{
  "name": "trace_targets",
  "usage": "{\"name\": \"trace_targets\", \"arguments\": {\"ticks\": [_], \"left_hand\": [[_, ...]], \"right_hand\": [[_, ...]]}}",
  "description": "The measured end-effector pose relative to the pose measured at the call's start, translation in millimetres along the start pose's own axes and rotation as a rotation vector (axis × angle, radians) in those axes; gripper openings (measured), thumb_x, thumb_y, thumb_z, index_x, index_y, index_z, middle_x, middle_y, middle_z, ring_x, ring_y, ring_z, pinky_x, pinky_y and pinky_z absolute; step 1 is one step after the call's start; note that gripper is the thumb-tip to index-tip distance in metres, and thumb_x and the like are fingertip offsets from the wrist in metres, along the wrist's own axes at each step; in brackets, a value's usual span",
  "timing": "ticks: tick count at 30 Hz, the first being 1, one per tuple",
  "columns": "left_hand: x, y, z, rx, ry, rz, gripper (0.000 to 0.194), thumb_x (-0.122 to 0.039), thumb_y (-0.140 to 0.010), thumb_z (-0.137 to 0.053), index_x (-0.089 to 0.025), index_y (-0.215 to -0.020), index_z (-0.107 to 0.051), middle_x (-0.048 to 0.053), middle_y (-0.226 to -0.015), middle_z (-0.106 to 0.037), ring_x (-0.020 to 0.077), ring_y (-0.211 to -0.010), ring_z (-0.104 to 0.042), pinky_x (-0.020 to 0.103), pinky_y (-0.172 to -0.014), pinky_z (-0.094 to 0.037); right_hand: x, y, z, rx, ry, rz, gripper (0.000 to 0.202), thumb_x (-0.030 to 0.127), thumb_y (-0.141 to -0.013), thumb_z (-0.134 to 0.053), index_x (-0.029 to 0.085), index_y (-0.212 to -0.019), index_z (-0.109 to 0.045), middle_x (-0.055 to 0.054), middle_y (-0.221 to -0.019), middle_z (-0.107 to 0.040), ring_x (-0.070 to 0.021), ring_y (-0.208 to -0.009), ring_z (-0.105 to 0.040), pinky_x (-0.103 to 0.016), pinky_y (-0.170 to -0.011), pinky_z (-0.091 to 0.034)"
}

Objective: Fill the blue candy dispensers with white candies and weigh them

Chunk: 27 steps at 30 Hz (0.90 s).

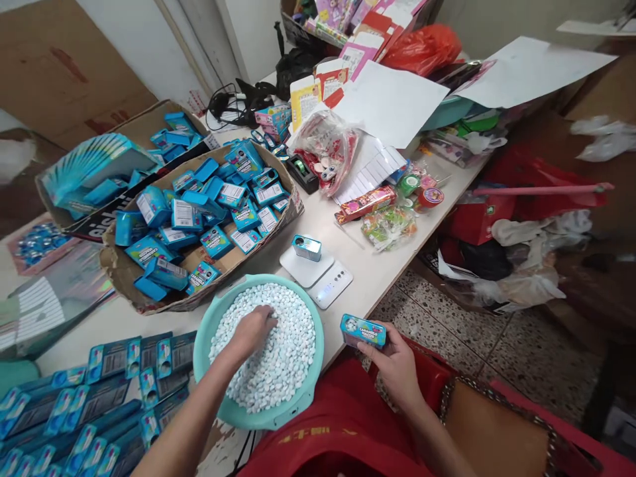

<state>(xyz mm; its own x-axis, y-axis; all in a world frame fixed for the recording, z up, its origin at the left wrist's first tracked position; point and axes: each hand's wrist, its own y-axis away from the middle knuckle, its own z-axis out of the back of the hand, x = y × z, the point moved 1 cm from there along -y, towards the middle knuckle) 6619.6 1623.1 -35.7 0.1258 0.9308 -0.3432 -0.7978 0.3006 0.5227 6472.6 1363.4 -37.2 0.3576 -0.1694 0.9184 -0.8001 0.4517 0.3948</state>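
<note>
My left hand (253, 329) reaches into a mint-green basin (202, 344) full of small white and pale-blue candies (293, 351). Its fingers curl among the candies, and the fingertips are partly hidden. In my right hand (395, 368) is a small blue candy box (371, 336) lettered "Caramelo Macizo", held by the table's front edge. White candies show through an opening at its left end. Beyond the basin, another blue box (307, 248) with a dark opening lies on a white digital scale (328, 283) whose display is lit.
A cardboard carton (238, 265) heaped with blue boxes stands behind the basin. Rows of blue boxes (109, 361) lie at left. Farther back are a tape dispenser (303, 173), wrapped sweets (390, 225) and white sheets (392, 99). A red chair (430, 377) is at right.
</note>
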Motion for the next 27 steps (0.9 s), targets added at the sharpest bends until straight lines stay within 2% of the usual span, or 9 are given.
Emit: {"name": "trace_targets", "arguments": {"ticks": [3, 6, 8, 12, 15, 17, 20, 23, 27], "left_hand": [[6, 5, -15.0, 0.056, 0.091, -0.013, 0.011, -0.018, -0.074, -0.051, -0.020, -0.082, -0.059, 0.008, -0.088, -0.064, 0.0228, -0.083, -0.056, 0.029, -0.071, -0.035], [12, 6, -8.1, 0.098, 0.247, -0.013, 0.006, -0.017, -0.068, -0.054, -0.020, -0.073, -0.057, 0.002, -0.071, -0.059, 0.0187, -0.071, -0.053, 0.027, -0.064, -0.034], [21, 8, -0.4, 0.125, 0.479, 0.010, 0.007, -0.023, -0.065, -0.060, -0.019, -0.070, -0.057, 0.000, -0.064, -0.055, 0.0161, -0.063, -0.050, 0.026, -0.060, -0.035], [37, 14, 6.1, 0.126, 1.121, 0.107, 0.028, -0.033, -0.061, -0.072, -0.016, -0.081, -0.060, 0.000, -0.066, -0.055, 0.0127, -0.059, -0.050, 0.023, -0.056, -0.037], [38, 15, 2.8, 0.190, 1.330, 0.169, 0.031, -0.037, -0.064, -0.071, -0.015, -0.083, -0.061, 0.002, -0.069, -0.058, 0.0104, -0.057, -0.050, 0.021, -0.051, -0.034], [34, 12, 1.3, 0.231, 1.268, 0.178, 0.027, -0.038, -0.066, -0.070, -0.014, -0.075, -0.060, 0.003, -0.069, -0.059, 0.0093, -0.055, -0.049, 0.021, -0.050, -0.034], [23, 2, 8.9, 0.209, 0.989, 0.135, 0.021, -0.033, -0.065, -0.067, -0.015, -0.072, -0.060, 0.001, -0.059, -0.057, 0.0110, -0.053, -0.049, 0.022, -0.051, -0.035], [2, -19, 32.6, 0.143, 0.682, 0.009, 0.013, -0.027, -0.067, -0.060, -0.016, -0.073, -0.062, 0.000, -0.057, -0.056, 0.0134, -0.054, -0.050, 0.025, -0.053, -0.038], [-43, -66, 73.5, 0.031, 0.282, -0.216, 0.017, -0.017, -0.069, -0.051, -0.016, -0.080, -0.063, 0.003, -0.075, -0.064, 0.0155, -0.068, -0.056, 0.025, -0.062, -0.042]], "right_hand": [[1, -1, -4, 0.009, 0.012, 0.022, 0.041, 0.038, -0.063, -0.078, 0.020, -0.094, -0.059, -0.002, -0.086, -0.065, -0.0204, -0.081, -0.061, -0.035, -0.077, -0.052], [3, -1, -7, 0.010, 0.018, 0.043, 0.040, 0.037, -0.062, -0.078, 0.020, -0.094, -0.059, -0.002, -0.086, -0.064, -0.0199, -0.081, -0.061, -0.035, -0.078, -0.052], [3, -1, -7, 0.004, 0.018, 0.047, 0.040, 0.036, -0.062, -0.078, 0.020, -0.095, -0.059, -0.002, -0.087, -0.064, -0.0193, -0.081, -0.060, -0.034, -0.077, -0.051], [1, 1, -7, 0.002, 0.023, 0.043, 0.040, 0.035, -0.063, -0.078, 0.020, -0.095, -0.059, -0.002, -0.087, -0.065, -0.0194, -0.082, -0.060, -0.034, -0.078, -0.051], [0, 1, -7, 0.007, 0.021, 0.031, 0.039, 0.035, -0.063, -0.078, 0.020, -0.094, -0.059, -0.002, -0.087, -0.065, -0.0193, -0.081, -0.061, -0.035, -0.078, -0.051], [0, 0, -8, 0.012, 0.012, 0.027, 0.039, 0.034, -0.064, -0.078, 0.021, -0.094, -0.059, -0.001, -0.087, -0.065, -0.0190, -0.081, -0.061, -0.034, -0.078, -0.051], [0, -1, -9, 0.005, -0.003, 0.029, 0.038, 0.035, -0.063, -0.078, 0.021, -0.093, -0.059, -0.001, -0.087, -0.066, -0.0192, -0.081, -0.061, -0.035, -0.078, -0.052], [0, -3, -9, 0.000, -0.019, 0.019, 0.039, 0.035, -0.063, -0.078, 0.020, -0.093, -0.059, -0.002, -0.085, -0.066, -0.0194, -0.079, -0.061, -0.035, -0.077, -0.052], [-1, -4, -9, 0.008, -0.041, -0.012, 0.041, 0.037, -0.062, -0.078, 0.020, -0.093, -0.059, -0.002, -0.086, -0.067, -0.0202, -0.080, -0.062, -0.035, -0.078, -0.052]]}}
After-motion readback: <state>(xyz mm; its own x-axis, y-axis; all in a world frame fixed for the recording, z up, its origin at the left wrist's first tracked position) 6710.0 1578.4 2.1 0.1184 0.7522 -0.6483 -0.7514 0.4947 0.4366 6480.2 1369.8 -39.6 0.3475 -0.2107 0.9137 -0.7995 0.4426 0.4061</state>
